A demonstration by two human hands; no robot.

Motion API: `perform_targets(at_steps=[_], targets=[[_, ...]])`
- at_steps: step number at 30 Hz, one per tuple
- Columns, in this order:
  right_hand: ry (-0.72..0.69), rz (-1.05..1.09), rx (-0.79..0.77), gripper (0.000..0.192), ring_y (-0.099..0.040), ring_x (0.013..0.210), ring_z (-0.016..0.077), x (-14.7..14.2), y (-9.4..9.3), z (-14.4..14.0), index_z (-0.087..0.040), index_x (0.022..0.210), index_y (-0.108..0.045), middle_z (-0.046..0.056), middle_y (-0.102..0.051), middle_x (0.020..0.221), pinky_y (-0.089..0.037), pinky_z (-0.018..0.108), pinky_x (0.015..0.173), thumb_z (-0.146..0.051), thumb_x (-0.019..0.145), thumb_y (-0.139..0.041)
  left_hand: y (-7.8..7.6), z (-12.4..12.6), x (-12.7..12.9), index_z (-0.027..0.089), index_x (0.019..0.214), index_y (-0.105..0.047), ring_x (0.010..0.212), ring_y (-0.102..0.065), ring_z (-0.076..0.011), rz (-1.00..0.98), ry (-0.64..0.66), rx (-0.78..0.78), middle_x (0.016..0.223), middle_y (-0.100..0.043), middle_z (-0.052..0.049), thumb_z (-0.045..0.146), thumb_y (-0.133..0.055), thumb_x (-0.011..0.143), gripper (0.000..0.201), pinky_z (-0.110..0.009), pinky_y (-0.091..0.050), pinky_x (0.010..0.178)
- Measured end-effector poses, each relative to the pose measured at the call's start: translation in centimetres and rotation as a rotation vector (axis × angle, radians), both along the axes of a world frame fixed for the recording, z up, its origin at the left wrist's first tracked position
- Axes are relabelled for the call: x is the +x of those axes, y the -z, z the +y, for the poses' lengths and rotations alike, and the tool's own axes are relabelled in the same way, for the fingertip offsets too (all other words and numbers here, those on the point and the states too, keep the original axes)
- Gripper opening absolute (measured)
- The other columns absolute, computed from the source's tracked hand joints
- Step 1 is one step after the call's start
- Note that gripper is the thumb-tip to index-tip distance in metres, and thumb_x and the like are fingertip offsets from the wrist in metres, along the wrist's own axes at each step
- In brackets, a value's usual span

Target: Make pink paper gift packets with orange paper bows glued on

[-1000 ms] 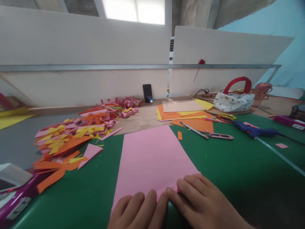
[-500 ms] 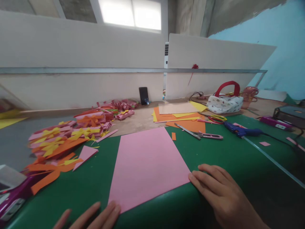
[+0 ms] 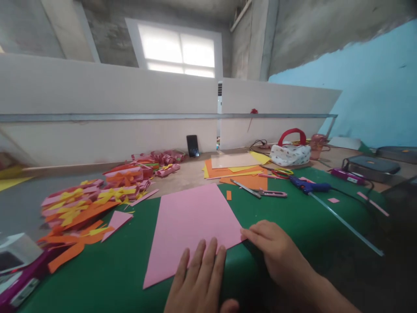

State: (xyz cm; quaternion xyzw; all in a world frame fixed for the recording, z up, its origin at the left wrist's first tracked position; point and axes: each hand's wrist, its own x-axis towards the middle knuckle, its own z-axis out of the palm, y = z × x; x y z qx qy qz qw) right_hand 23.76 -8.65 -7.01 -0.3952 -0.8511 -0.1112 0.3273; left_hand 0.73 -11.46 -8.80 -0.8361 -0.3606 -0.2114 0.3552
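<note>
A sheet of pink paper (image 3: 192, 221) lies flat on the green table cover (image 3: 107, 269). Spread over its near edge, my left hand (image 3: 202, 278) presses with the fingers stretched out. My right hand (image 3: 273, 243) pinches the sheet's near right corner between thumb and forefinger, the other fingers curled. Beyond the paper's right edge are a small orange paper strip (image 3: 229, 195), a thin metal tool (image 3: 246, 188) like a pen or blade, and a pink utility knife (image 3: 273, 194).
Cut pink, orange and yellow paper pieces (image 3: 114, 182) pile up at left. A blue glue gun (image 3: 309, 186) with a long glue stick lies right. Behind are stacked coloured sheets (image 3: 234, 161), a phone (image 3: 193, 145) and a white bag (image 3: 289, 154) with a red handle.
My left hand has moved right and forward onto the paper's near edge. My right hand has closed its fingers on the corner. The view has tilted up.
</note>
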Motion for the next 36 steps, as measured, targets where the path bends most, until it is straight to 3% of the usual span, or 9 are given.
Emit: perform_targets(at_steps=[2,5,10,14,21,24,29,33,36], targets=[[0.097,-0.032,-0.132,0.046,-0.057,0.095,0.0147,1.5,-1.0,2.0,-0.016,0.119,-0.055,0.008,-0.064,0.101,-0.046,0.026,0.082,0.0,0.081,-0.036,0.4,0.4,0.7,0.019,0.118,-0.056,0.105,-0.058,-0.0238,0.016,-0.021,0.013,0.121,-0.061,-0.007,0.063,-0.04,0.079,0.061,-0.034,-0.04,0.085],[0.435,-0.141,-0.158,0.042,-0.052,0.106,0.0187,4.3,-2.4,5.7,-0.014,0.119,-0.055,0.012,-0.06,0.111,-0.042,0.03,0.088,-0.002,0.082,-0.036,1.1,0.6,0.1,0.019,0.118,-0.056,0.106,-0.058,-0.0235,0.021,-0.034,0.023,0.122,-0.061,-0.006,0.064,-0.04,0.079,0.061,-0.034,-0.042,0.084],[0.592,-0.251,-0.244,0.024,-0.06,0.078,0.0222,6.8,-2.5,9.0,-0.011,0.086,-0.065,0.012,-0.064,0.08,-0.042,0.031,0.066,-0.009,0.085,-0.042,1.6,0.7,-0.1,0.019,0.117,-0.058,0.102,-0.061,-0.0235,0.025,-0.033,0.069,0.117,-0.063,-0.006,0.066,-0.038,0.079,0.063,-0.036,-0.041,0.082],[0.681,-0.313,-0.255,0.029,-0.058,0.087,0.0256,6.0,-2.6,9.2,-0.009,0.084,-0.064,0.019,-0.061,0.091,-0.04,0.033,0.068,-0.007,0.087,-0.035,1.6,0.7,0.3,0.018,0.115,-0.059,0.1,-0.061,-0.0238,-0.023,-0.051,0.073,0.116,-0.064,-0.006,0.064,-0.039,0.08,0.061,-0.037,-0.038,0.083],[0.556,-0.432,-0.392,0.017,-0.059,0.083,0.0163,1.8,-3.7,11.8,-0.014,0.095,-0.06,0.005,-0.061,0.094,-0.047,0.032,0.071,-0.028,0.088,-0.052,1.3,0.6,0.2,0.023,0.114,-0.059,0.102,-0.06,-0.0189,-0.051,-0.061,0.034,0.116,-0.064,0.001,0.062,-0.037,0.081,0.056,-0.033,-0.036,0.085],[0.571,-0.437,-0.398,0.015,-0.059,0.083,0.0166,1.0,-3.4,11.5,-0.012,0.095,-0.059,0.005,-0.061,0.093,-0.049,0.034,0.072,-0.024,0.089,-0.052,1.3,0.5,0.2,0.023,0.115,-0.058,0.102,-0.06,-0.0186,-0.048,-0.061,0.032,0.118,-0.063,0.001,0.062,-0.037,0.081,0.056,-0.033,-0.036,0.085],[0.595,-0.328,-0.352,0.027,-0.057,0.09,0.0237,2.8,-2.5,8.1,-0.01,0.09,-0.06,0.014,-0.061,0.091,-0.044,0.034,0.074,-0.002,0.085,-0.035,1.3,0.3,0.3,0.023,0.116,-0.057,0.103,-0.06,-0.0193,-0.051,-0.068,0.022,0.118,-0.062,0.001,0.064,-0.036,0.081,0.058,-0.034,-0.035,0.084],[0.457,-0.213,-0.374,0.03,-0.057,0.091,0.0169,5.1,-1.4,4.4,-0.019,0.108,-0.057,0.007,-0.061,0.098,-0.044,0.026,0.077,-0.015,0.091,-0.032,1.2,0.1,0.4,0.023,0.117,-0.057,0.105,-0.059,-0.0194,-0.068,-0.082,0.006,0.12,-0.061,0.0,0.06,-0.038,0.083,0.054,-0.034,-0.035,0.086],[0.275,-0.09,-0.378,0.035,-0.057,0.08,0.017,6.2,-0.7,2.2,-0.025,0.123,-0.051,0.004,-0.057,0.085,-0.045,0.027,0.07,-0.028,0.093,-0.034,1.1,0.0,0.5,0.023,0.117,-0.057,0.105,-0.059,-0.019,-0.061,-0.091,-0.004,0.12,-0.061,0.001,0.058,-0.037,0.083,0.052,-0.034,-0.035,0.086]])
